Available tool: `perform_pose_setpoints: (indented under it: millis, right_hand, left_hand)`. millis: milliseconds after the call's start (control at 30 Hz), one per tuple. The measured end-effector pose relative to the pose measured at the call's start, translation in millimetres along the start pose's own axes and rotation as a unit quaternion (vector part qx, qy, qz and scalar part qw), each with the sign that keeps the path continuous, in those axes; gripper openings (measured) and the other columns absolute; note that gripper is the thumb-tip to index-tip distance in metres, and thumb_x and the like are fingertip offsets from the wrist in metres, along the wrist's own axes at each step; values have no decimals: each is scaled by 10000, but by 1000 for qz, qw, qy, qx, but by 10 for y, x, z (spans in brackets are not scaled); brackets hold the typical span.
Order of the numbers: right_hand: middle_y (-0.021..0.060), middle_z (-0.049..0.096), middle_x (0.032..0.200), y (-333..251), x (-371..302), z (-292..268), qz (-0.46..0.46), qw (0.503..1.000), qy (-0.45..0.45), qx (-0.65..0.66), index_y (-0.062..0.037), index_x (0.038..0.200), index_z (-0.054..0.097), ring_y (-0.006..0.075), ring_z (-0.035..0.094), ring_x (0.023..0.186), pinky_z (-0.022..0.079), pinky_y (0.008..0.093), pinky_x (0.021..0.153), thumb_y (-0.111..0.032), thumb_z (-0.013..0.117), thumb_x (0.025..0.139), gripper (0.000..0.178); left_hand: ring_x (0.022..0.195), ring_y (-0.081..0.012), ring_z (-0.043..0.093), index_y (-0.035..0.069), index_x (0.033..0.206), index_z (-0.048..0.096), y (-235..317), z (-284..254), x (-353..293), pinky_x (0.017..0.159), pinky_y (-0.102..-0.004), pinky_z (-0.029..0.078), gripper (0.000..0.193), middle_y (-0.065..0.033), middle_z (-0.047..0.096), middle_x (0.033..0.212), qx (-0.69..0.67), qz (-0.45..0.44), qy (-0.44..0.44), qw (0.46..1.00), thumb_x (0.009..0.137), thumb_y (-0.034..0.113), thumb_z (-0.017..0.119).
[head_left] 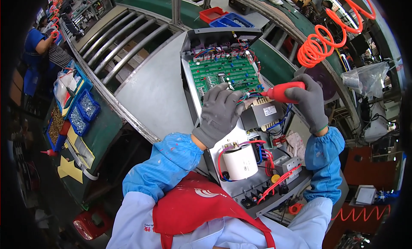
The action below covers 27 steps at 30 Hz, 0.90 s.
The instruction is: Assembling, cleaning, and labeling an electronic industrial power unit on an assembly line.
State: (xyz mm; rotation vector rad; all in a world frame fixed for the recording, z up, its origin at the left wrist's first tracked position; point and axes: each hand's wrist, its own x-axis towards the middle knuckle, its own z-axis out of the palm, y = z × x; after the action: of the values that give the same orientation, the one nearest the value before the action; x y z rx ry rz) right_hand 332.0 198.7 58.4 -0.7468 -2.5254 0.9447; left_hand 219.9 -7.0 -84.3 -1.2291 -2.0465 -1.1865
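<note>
Near wires (247,96), red bottle (281,93) in right grip (307,99).

Your grey-gloved right hand (311,101) grips a red bottle (282,92), its nozzle pointing left at the wires (249,96) beside the green board (223,73). Your left hand (217,114), gloved too, reaches over the board's near edge to those wires; whether it pinches them is unclear. The board sits in an open case (222,33), with a transformer (260,115) below the bottle and a white capacitor (240,163) nearer you. Blue bins (98,108) of small parts stand on the bench (108,121) to your left.
</note>
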Motion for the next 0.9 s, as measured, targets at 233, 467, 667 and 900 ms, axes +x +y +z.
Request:
perform_pose_setpoints:
  millis: [233, 467, 667, 900]
  right_hand:
    - [81, 621, 823, 32, -94, -160, 66, 995, 6, 79, 10, 960, 646, 162, 591, 762, 490, 311, 696, -257, 712, 673, 397]
    - [68, 605, 824, -430, -387, -449, 2, 998, 57, 30, 18, 973, 617, 142, 557, 761, 469, 283, 708, -221, 697, 687, 381]
    - [50, 595, 822, -748, -681, -349, -85, 996, 18, 21, 29, 980, 604, 115, 568, 777, 480, 291, 684, -152, 712, 700, 349]
    - [148, 590, 786, -564, -570, 211, -290, 935, 41, -202, -52, 915, 609, 348, 613, 681, 494, 429, 608, -163, 722, 682, 281]
  left_hand:
    - [1116, -340, 558, 83, 1125, 632, 14, -3, 4, 962, -472, 406, 323, -116, 624, 1039, 0, 8, 0, 1000, 848, 245, 672]
    - [1121, -347, 551, 75, 1136, 625, 0, -5, 16, 961, -482, 406, 332, -127, 619, 1041, 2, -1, -8, 1000, 847, 233, 670]
    - [1129, -351, 544, 75, 1152, 615, 42, -20, 34, 965, -486, 405, 348, -131, 611, 1043, -2, -5, -13, 1000, 836, 208, 677]
    - [1149, -335, 527, 67, 1170, 587, 46, -36, 11, 988, -484, 404, 381, -118, 603, 1042, -12, -7, -15, 1000, 833, 214, 689]
